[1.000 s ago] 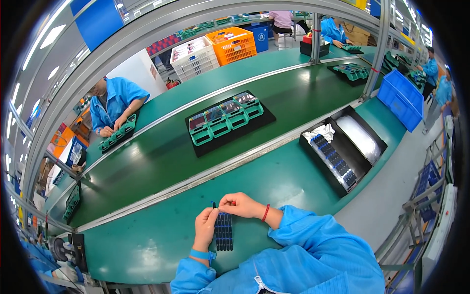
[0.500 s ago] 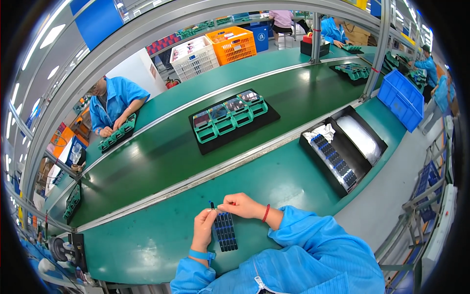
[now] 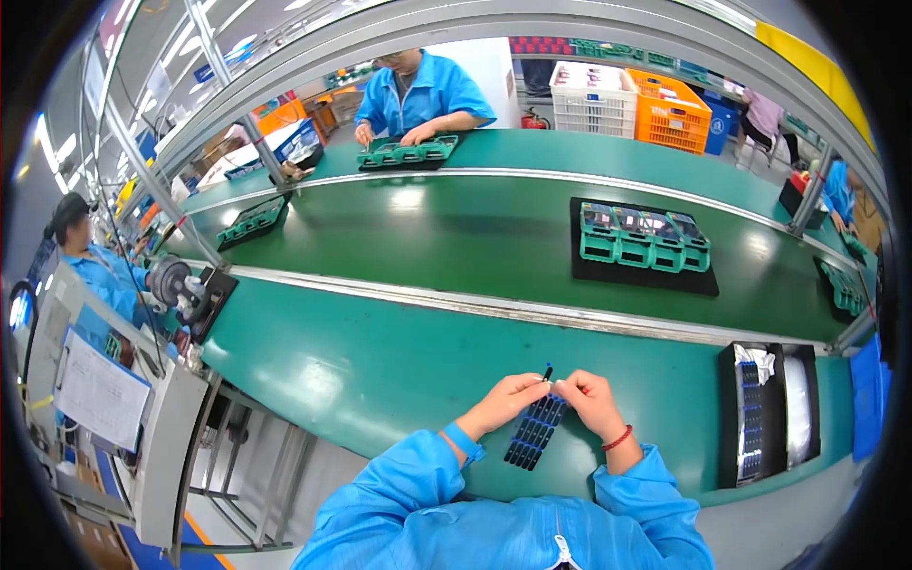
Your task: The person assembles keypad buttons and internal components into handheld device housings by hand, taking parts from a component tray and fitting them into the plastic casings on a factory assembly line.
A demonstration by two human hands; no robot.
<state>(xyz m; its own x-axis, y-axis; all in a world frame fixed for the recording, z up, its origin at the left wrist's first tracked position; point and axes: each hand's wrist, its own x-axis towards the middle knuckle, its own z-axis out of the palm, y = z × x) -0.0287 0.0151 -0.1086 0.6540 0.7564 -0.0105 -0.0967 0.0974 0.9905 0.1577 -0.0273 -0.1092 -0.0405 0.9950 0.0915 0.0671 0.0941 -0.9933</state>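
View turned left: left grip and right grip pinch black strips; black box holds similar strips.

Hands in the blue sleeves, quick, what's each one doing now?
Left hand: closed, pinching a small black piece.
Right hand: closed; what it holds, if anything, is hidden.

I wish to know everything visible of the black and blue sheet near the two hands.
The sheet shows narrow black pieces in rows, crossed by blue bands; its material is unclear. It slants over or on the green bench, lower end toward the left. Its upper end lies by the left hand and right hand; exact contact is hidden.
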